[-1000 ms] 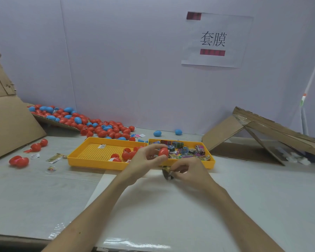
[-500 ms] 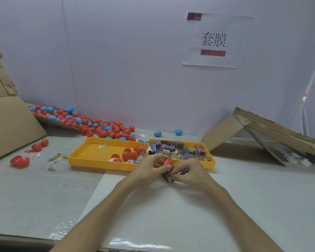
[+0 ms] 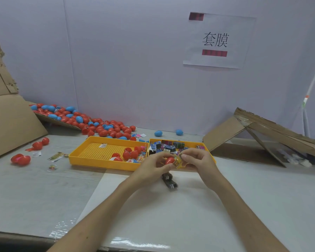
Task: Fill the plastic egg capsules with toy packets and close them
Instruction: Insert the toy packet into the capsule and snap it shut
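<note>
My left hand grips a red egg capsule just in front of the yellow trays. Against the capsule, my right hand pinches a yellow toy packet. A dark packet lies on the white sheet below both hands. The left yellow tray holds several red capsules. The right yellow tray holds several coloured toy packets. Whether the held capsule is open or closed is hidden by my fingers.
A heap of red and blue eggs spills from cardboard at the back left. Loose red eggs and small packets lie at the left. Two blue eggs sit by the wall. Folded cardboard stands at the right.
The red capsule came down from above the tray to meet my right hand. The right hand rose off the dark packet, which stays on the sheet, and now pinches a yellow packet.
</note>
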A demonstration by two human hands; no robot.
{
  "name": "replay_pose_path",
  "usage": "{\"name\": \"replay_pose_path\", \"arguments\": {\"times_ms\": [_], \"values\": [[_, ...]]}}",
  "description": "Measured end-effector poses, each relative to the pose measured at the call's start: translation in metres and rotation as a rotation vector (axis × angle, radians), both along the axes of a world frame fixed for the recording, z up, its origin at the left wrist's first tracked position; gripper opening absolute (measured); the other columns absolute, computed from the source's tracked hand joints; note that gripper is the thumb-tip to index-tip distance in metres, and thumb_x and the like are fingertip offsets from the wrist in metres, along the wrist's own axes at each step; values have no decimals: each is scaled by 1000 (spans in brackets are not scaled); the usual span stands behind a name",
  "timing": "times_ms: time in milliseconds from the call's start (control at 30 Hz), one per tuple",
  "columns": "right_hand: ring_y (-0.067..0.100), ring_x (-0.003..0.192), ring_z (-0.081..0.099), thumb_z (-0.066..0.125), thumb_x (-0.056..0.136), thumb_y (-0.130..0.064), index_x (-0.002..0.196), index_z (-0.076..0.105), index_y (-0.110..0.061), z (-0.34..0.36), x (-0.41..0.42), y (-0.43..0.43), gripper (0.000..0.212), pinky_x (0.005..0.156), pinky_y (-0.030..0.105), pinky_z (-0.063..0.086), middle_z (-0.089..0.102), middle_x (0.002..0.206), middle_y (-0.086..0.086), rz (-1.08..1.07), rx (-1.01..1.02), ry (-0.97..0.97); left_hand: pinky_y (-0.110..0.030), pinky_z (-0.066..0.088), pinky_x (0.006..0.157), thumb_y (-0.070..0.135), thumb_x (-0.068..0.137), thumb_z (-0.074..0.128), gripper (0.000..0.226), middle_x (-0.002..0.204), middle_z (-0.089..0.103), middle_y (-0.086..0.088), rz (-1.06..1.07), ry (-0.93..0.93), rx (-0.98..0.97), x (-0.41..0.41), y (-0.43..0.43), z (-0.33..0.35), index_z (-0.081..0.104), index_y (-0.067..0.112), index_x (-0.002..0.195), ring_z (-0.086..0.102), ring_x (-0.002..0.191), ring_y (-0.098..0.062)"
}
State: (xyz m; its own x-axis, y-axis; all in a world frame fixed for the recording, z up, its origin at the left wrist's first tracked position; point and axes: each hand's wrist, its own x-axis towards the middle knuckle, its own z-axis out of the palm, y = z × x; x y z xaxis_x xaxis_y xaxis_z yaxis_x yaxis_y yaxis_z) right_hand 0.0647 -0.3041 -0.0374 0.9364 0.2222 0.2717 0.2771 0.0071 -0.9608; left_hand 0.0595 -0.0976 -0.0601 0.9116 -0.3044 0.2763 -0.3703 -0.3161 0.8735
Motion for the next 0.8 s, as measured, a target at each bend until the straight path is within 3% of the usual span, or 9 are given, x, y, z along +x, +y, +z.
{"name": "replay_pose_path", "arguments": {"times_ms": [133, 233, 367, 500, 700, 800], "values": [[16, 73, 65, 70, 89, 0, 90, 80, -17, -3, 1, 3, 19, 75, 33, 58, 73, 82, 6, -8, 8, 23, -26, 59, 74, 10, 103, 45, 17, 98, 63, -8, -21, 120, -108, -3, -2, 8, 59, 19, 109, 72, 74, -12], [18, 79, 67, 71, 89, -3, 94, 80, -21, -5, 1, 6, 21, 80, 38, 58, 75, 86, 6, 17, -16, 27, -24, 54, 60, 9, 103, 38, 19, 83, 53, -9, -4, 175, -143, -6, -2, 13, 56, 14, 98, 61, 61, -14], [21, 81, 68, 72, 89, -8, 107, 76, -17, -5, 0, 6, 21, 80, 39, 55, 75, 91, 11, 75, -47, 21, -20, 38, 51, 32, 103, 55, 24, 73, 53, -5, -27, 103, -106, -7, 1, 13, 66, 15, 90, 47, 58, -13], [17, 71, 65, 71, 91, -7, 111, 74, -13, -5, -1, 7, 21, 70, 27, 53, 73, 81, 9, 78, -96, -2, -18, 41, 51, 31, 94, 71, 12, 60, 60, 14, 3, 110, -77, -5, 0, 9, 75, 32, 82, 52, 55, -4], [16, 66, 64, 71, 91, -16, 104, 73, -15, -5, -1, 11, 13, 66, 29, 53, 71, 76, 7, 40, -69, -29, -19, 44, 52, 27, 92, 75, 16, 58, 59, 7, 32, 166, -175, -5, 2, 10, 77, 29, 76, 51, 53, -8], [19, 66, 64, 77, 82, -27, 95, 68, -15, -4, -2, 11, 20, 65, 30, 52, 70, 78, 6, 49, -34, -13, -20, 44, 52, 31, 91, 75, 15, 58, 59, 5, 65, 155, -220, -6, 2, 10, 76, 25, 78, 51, 53, -9]]}}
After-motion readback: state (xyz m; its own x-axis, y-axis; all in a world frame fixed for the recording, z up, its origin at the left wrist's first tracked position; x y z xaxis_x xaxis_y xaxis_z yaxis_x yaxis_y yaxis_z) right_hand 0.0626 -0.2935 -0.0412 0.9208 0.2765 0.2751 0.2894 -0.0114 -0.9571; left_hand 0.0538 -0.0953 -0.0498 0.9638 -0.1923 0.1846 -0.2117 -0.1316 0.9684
